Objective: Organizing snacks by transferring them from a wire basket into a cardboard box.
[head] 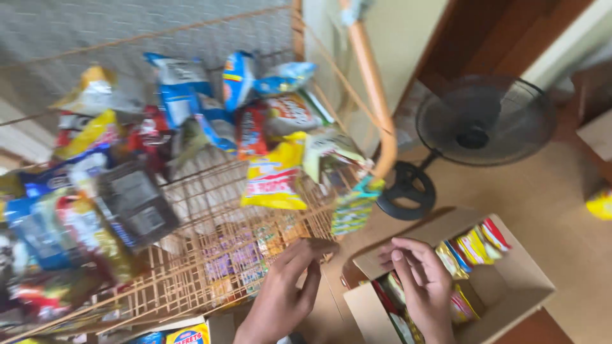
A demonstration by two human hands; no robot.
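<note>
My left hand (285, 294) reaches up to the lower edge of a wire display rack (191, 267); its fingertips touch the grid near small hanging sachets (242, 258), and no grip on a packet shows. My right hand (422, 285) rests over the open cardboard box (510, 286) on the floor, fingers curled among colourful snack packets (472, 245) that stand inside it. Whether that hand grips a packet is hidden. Many snack bags hang on the rack, among them a yellow one (275, 173) and a blue one (185, 89).
A black floor fan (475, 127) stands on the brown floor right of the rack. An orange rack pole (373, 83) rises at the centre. A yellow packet (600, 204) lies at the far right edge. Another box with packets (185, 332) sits at the bottom.
</note>
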